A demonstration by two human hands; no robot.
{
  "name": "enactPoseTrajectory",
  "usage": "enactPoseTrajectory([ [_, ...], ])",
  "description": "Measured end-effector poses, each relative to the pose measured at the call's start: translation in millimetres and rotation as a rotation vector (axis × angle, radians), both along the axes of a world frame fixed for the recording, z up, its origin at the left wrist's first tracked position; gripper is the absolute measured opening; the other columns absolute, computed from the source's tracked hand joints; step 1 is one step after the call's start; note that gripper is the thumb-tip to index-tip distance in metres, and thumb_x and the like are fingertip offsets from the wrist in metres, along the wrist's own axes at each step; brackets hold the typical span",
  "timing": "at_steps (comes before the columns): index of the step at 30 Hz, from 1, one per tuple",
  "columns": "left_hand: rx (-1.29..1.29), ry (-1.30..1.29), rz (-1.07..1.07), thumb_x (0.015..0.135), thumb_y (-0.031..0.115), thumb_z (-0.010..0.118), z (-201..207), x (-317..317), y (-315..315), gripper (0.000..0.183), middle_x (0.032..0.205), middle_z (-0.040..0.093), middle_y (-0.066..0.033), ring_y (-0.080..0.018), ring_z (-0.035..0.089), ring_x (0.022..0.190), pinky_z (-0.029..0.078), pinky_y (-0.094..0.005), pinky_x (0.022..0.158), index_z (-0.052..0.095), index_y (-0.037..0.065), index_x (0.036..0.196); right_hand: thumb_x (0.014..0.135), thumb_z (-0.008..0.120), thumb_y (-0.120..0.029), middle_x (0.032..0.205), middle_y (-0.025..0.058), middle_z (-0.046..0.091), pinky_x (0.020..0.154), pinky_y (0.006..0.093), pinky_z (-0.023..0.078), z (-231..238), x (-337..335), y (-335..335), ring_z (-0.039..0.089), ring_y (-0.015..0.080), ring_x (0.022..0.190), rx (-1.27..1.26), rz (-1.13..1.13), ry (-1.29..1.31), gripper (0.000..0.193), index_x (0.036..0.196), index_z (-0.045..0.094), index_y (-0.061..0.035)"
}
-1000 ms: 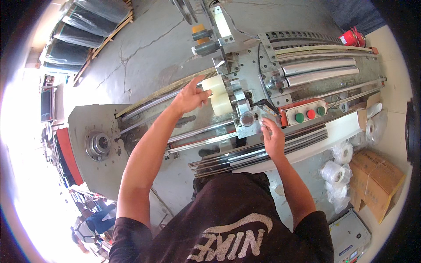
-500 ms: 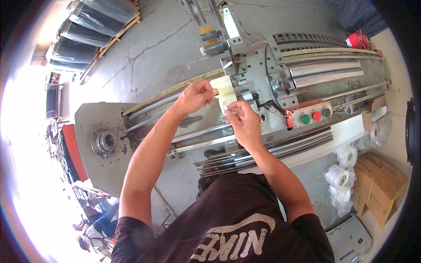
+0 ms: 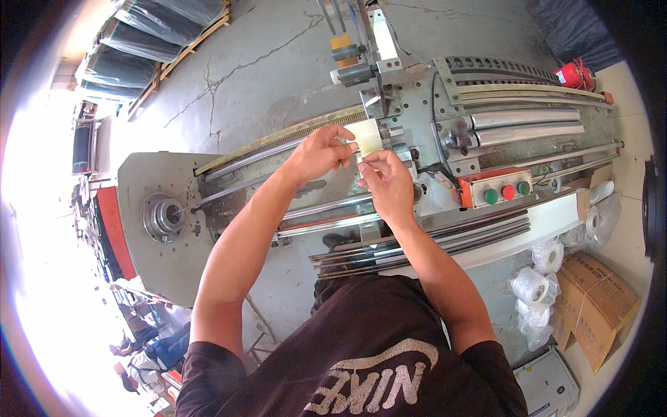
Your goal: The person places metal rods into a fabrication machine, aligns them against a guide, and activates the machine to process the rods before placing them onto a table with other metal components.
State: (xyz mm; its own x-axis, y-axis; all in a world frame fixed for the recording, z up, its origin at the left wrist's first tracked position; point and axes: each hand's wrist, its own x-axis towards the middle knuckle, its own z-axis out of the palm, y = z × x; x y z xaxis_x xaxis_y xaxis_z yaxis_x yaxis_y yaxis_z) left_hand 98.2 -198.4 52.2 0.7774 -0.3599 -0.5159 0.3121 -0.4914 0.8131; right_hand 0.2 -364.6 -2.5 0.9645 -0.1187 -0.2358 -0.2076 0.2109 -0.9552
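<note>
Both our left hand (image 3: 321, 154) and our right hand (image 3: 390, 182) reach forward over a long grey metal machine (image 3: 146, 174), their fingertips almost meeting. On the left, thumb and forefinger are drawn close together and the other fingers curl; we cannot tell whether anything is pinched there. On the right, the fingers are bent toward the thumb beside a small pale scrap (image 3: 359, 159); it is too tiny for us to name, or to say whether it is gripped. We judge that the hands come in from opposite sides so that both sets of fingertips can work on one small spot. Just beyond the fingertips is a cream roller (image 3: 365, 132), seated against the machine's carriage plate (image 3: 413, 104), probably so that it stays steady while our hands are busy.

What we see of the roller is short, smooth and pale, brighter than the scuffed metal about it; its near part is hidden by our fingers.

Right of the fingers sits a red-edged control box (image 3: 495, 187) with two green buttons and a red one between, placed, we suppose, for an easy reach. Nearer our body than the fingers lies a bundle of dark metal rods (image 3: 431, 243). Well left of the fingers is a round metal chuck (image 3: 163, 217).
</note>
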Motion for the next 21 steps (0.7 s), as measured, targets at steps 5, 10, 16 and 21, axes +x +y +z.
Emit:
enactPoseTrajectory([
  [5,-0.031,0.003,-0.058,0.102,0.028,0.07,-6.5,5.5,3.3,0.024,0.081,0.068,-0.0015,-0.0104,0.059,0.072,0.049,-0.0281,0.067,0.073,0.004,0.103,0.1,0.07,-0.003,0.105,0.0118,0.073,0.072,0.0279,0.062,3.3,-3.0,1.1,0.07,0.0127,0.087,0.077,-0.021,0.019,0.017,0.113,0.06,0.0018],
  [10,-0.033,0.002,-0.07,0.102,0.027,0.07,-10.4,3.7,4.2,0.023,0.079,0.068,0.0,-0.0097,0.06,0.073,0.05,-0.0282,0.067,0.075,0.005,0.099,0.099,0.071,-0.002,0.106,0.0109,0.073,0.071,0.0282,0.061,15.2,-8.1,-5.9,0.069,0.0126,0.087,0.098,0.001,0.075,0.017,0.112,0.061,0.0],
  [16,0.011,-0.056,-0.099,0.102,0.025,0.067,-6.6,4.5,5.6,0.023,0.078,0.069,-0.0017,-0.0097,0.059,0.072,0.05,-0.0285,0.066,0.076,0.003,0.1,0.099,0.07,-0.002,0.107,0.01,0.075,0.07,0.0267,0.058,36.6,-3.4,-10.5,0.069,0.0119,0.082,0.15,0.073,0.014,0.016,0.112,0.061,-0.0023],
  [21,-0.026,-0.04,-0.067,0.104,0.018,0.061,-13.9,2.9,6.6,0.017,0.081,0.068,-0.003,-0.0109,0.06,0.072,0.051,-0.0297,0.066,0.068,0.002,0.103,0.102,0.066,-0.006,0.103,0.0067,0.076,0.063,0.0243,0.049,45.9,25.1,-16.9,0.068,0.0119,0.075,0.155,0.117,-0.023,0.011,0.113,0.062,-0.0048],
])
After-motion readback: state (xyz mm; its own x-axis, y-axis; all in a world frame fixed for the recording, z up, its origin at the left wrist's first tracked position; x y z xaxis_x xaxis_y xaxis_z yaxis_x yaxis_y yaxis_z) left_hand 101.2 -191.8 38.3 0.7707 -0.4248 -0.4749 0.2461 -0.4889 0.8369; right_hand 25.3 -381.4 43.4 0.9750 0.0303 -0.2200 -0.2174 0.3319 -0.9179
